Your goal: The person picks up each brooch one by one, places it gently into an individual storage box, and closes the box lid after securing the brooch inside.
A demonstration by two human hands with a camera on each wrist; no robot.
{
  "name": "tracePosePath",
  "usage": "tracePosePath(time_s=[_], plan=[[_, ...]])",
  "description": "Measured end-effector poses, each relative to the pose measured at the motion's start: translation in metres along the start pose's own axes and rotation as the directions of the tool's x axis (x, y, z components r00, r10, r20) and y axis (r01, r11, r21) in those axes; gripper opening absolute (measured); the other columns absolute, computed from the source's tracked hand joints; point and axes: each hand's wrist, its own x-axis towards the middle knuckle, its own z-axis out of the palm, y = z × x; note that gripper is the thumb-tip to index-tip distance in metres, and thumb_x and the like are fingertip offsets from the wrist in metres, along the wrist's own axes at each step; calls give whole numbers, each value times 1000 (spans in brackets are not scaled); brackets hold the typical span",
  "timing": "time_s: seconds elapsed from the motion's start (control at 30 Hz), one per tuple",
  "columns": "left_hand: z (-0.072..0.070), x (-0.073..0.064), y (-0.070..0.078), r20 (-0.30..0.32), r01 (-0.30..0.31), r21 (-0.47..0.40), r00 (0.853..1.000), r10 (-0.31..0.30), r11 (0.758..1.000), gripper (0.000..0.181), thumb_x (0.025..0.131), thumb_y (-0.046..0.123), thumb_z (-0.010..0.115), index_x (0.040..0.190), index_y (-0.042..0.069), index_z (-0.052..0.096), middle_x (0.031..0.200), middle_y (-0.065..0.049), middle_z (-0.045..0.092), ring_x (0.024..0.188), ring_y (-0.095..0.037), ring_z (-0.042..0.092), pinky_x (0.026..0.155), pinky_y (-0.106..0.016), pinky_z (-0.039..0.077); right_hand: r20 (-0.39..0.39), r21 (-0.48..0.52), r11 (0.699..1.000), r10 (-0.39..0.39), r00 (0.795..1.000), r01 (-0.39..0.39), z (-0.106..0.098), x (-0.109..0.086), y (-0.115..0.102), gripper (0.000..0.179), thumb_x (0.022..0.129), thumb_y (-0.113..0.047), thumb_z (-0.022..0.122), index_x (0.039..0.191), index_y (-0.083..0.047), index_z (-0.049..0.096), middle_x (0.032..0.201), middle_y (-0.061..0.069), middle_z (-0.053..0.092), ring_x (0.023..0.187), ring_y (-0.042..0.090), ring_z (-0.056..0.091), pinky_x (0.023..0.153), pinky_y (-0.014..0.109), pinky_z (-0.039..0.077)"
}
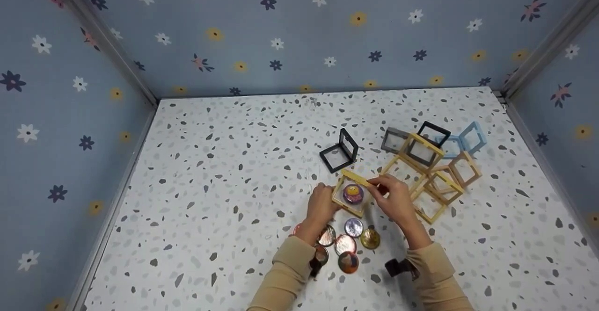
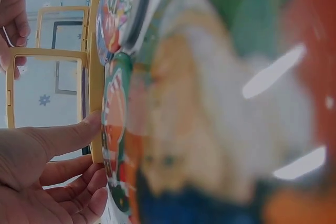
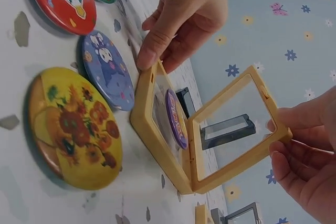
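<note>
Evidently, I am at the framing step: from the far end of the link, I see the purple badge [image 3: 176,119] lying inside the lower half of the yellow frame [image 3: 160,148], on its clear film, with the lid standing open on its hinge. That frame is up between both hands, just beyond the loose badges [image 1: 345,245] and near the black frame [image 1: 326,162], on the speckled table [image 1: 224,198].

On grip, both sides are holding. The left hand [image 1: 321,204] pinches the lower half at its edge, thumb on the rim; the right hand [image 1: 395,198] pinches the free edge of the lid between thumb and fingers. I can't tell whether the lower half rests flat on the table or is slightly raised.

As I judge it, the badge is placed but not yet enclosed. My next move calls for swinging the lid down with the right while the left steadies the base, kept level, since a round badge could slide off centre before the films trap it. After that, I would press the edges opposite the hinge together. More badges, such as the sunflower one [image 3: 79,129], lie outside any frame, so I reckon plenty remains.
</note>
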Motion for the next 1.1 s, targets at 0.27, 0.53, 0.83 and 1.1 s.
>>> tracePosePath(time_s=[0.27, 0.53, 0.83, 1.1], plan=[[-1, -3, 1, -6, 2, -3, 1000, -2, 1000, 22, 62, 11, 73, 81, 2, 67, 70, -6, 48, 68, -21, 49, 63, -32, 44, 34, 56, 998, -10, 999, 8, 7, -10, -2, 14, 75, -2, 67, 88, -5, 69, 72, -1, 60, 57, 10, 52, 52, 27, 45], [-2, -3, 1, 1, 2, -16, 1000, -2, 1000, 19, 62, 10, 73, 76, 1, 64, 69, -5, 46, 65, -20, 48, 60, -33, 43, 60, 51, 999, 4, 998, -7, 15, -18, -4, 15, 73, -1, 69, 87, -7, 69, 71, -2, 60, 56, 7, 51, 50, 24, 44], [-2, -4, 2, -9, 12, -9, 1000, -12, 1000, 20, 63, 12, 74, 76, 1, 65, 69, -4, 46, 65, -20, 48, 60, -32, 43, 106, 12, 999, 34, 994, -35, 23, -25, -4, 15, 73, 0, 69, 85, -8, 69, 75, -2, 61, 59, 5, 50, 51, 24, 43], [-1, -3, 2, -4, -23, -12, 1000, 23, 1000, 21, 64, 14, 74, 81, 3, 68, 68, -5, 48, 66, -20, 47, 60, -31, 43, 165, -42, 995, 97, 982, -91, 30, -28, 0, 14, 71, -1, 70, 82, -9, 69, 75, -2, 60, 63, 7, 52, 55, 24, 43]])
